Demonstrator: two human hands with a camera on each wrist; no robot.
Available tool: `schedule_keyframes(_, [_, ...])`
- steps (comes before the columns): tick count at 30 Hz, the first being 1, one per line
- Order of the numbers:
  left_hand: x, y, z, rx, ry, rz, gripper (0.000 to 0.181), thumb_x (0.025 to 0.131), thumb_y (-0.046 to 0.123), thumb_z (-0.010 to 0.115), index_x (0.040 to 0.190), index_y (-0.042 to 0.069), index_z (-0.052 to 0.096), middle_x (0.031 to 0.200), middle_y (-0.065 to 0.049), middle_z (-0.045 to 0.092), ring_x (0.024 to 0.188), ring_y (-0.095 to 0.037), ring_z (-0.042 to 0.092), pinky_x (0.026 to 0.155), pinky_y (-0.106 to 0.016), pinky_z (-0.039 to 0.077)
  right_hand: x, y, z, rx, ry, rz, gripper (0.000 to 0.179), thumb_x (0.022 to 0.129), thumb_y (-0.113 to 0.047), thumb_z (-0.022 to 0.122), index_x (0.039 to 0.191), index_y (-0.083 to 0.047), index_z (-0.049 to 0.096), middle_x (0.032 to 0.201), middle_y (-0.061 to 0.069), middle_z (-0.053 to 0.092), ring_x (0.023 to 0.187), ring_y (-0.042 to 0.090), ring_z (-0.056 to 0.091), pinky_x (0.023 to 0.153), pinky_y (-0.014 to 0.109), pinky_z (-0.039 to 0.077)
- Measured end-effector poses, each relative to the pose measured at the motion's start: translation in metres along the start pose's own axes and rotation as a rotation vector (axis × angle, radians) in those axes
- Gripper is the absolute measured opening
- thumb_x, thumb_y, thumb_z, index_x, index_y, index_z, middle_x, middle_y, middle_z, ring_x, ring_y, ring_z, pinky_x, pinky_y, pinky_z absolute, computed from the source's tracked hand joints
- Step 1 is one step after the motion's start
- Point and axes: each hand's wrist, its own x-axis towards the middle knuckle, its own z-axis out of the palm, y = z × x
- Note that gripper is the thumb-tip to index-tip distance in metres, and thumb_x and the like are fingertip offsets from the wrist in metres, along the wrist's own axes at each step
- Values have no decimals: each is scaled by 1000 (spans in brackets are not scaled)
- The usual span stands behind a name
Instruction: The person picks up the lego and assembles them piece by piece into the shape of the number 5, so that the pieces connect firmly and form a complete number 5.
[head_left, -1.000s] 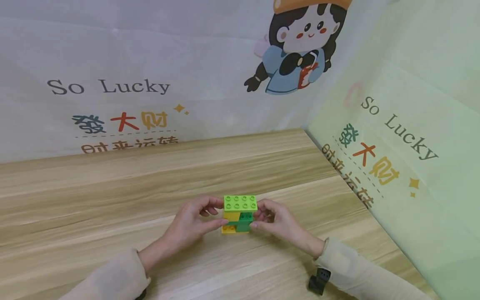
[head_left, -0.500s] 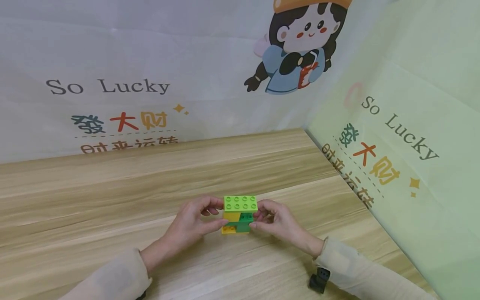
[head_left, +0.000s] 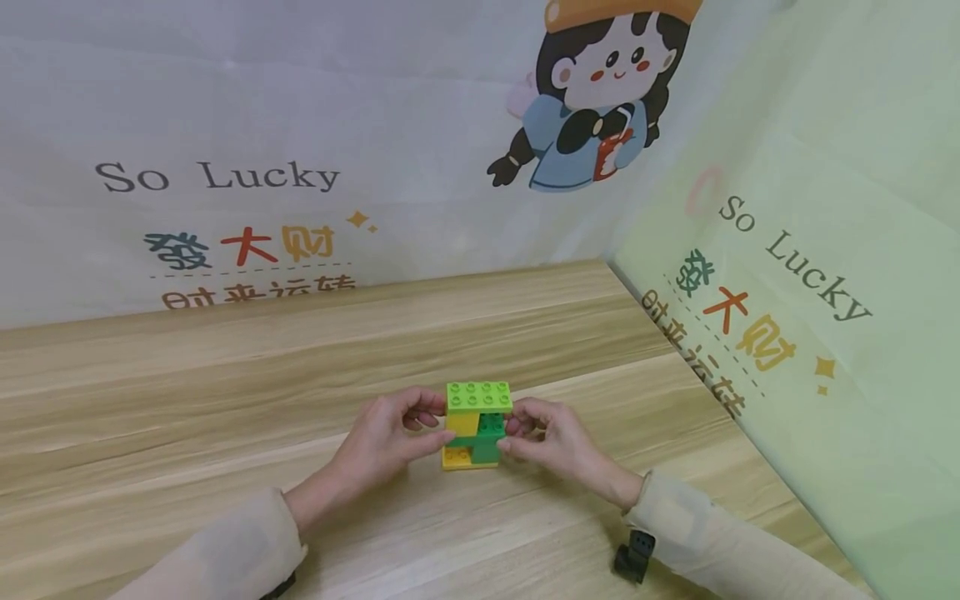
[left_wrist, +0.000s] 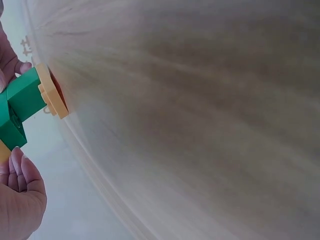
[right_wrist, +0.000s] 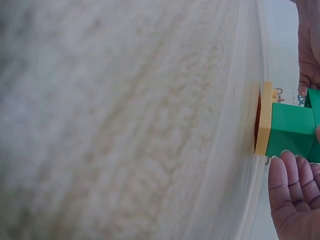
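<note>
A small stack of toy building bricks stands between my hands in the head view. Its top is a lime-green eight-stud brick (head_left: 478,397), above a yellow brick (head_left: 462,424). Below are dark green bricks (head_left: 486,452), set off to the right, and a thin yellow base plate (head_left: 457,457). My left hand (head_left: 393,429) pinches the stack's left side, thumb in front. From the right, my right hand (head_left: 551,433) holds it, its thumb at the green brick. Both wrist views show the underside of the base plate (left_wrist: 54,92) (right_wrist: 263,120), close by the tabletop.
The wood-grain table (head_left: 187,400) spreads around the stack. White printed cloth (head_left: 420,108) hangs behind it, and another printed cloth (head_left: 847,400) runs along the right edge. A black wrist device (head_left: 634,557) hangs under the right sleeve.
The stack's top appears slightly higher in the head view, while its base stays nearly in place. My left thumb has risen a little with it. Both hands keep their hold.
</note>
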Motion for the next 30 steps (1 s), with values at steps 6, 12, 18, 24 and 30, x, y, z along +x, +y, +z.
schedule_keyframes(6, [5, 0, -1, -29, -10, -49, 31, 80, 14, 75, 105, -1, 64, 100, -10, 68, 87, -15, 63, 73, -20, 53, 4, 0, 0, 13, -1, 17, 27, 82, -4, 69, 104, 9, 61, 89, 15, 64, 77, 8, 57, 67, 21, 54])
schedule_keyframes(12, [10, -1, -2, -61, -16, -99, 32, 82, 15, 73, 107, -2, 63, 100, -10, 67, 87, -16, 62, 74, -21, 54, 6, 1, 0, 2, 2, 41, 28, 85, -7, 67, 108, 8, 61, 91, 13, 64, 79, 9, 57, 67, 19, 52])
schedule_keyframes(18, [13, -2, -2, -79, -19, -102, 30, 83, 15, 72, 106, -3, 62, 100, -11, 66, 88, -16, 63, 74, -21, 54, 8, 2, 1, -1, 4, 66, 29, 87, -10, 66, 109, 8, 60, 91, 14, 63, 78, 13, 56, 64, 20, 52])
schedule_keyframes(24, [17, -5, -1, -85, -12, -124, 30, 85, 15, 70, 107, -3, 62, 101, -12, 66, 89, -17, 64, 74, -22, 54, 9, 0, 2, 35, -2, 97, 30, 89, -9, 64, 112, 10, 58, 92, 15, 61, 77, 14, 56, 64, 25, 56])
schedule_keyframes(30, [22, -7, -1, -73, -4, -134, 29, 86, 16, 69, 107, -2, 62, 101, -11, 67, 88, -18, 64, 74, -24, 54, 12, 0, 3, 81, 4, 109, 30, 90, -5, 61, 114, 13, 56, 92, 17, 61, 78, 15, 59, 65, 28, 57])
